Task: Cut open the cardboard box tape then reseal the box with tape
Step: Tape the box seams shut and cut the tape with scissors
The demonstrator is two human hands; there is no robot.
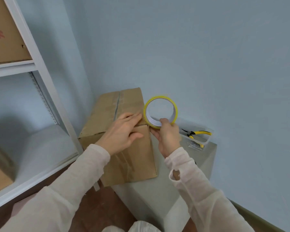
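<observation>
Left hand (122,133) flat, fingers straight, pressing cardboard box (134,162) top; right hand (168,138), just beside, pinches yellow tape roll (161,113); resealing likely: keep tape taut, centred over seam (117,106)

a storeroom corner: left of the right hand (168,139) gripping the tape roll (175,113) stands white metal shelving (42,76) stacked with cardboard boxes (5,39), and just right of that grip a clear tub (206,140) holds pliers (199,133).
</observation>
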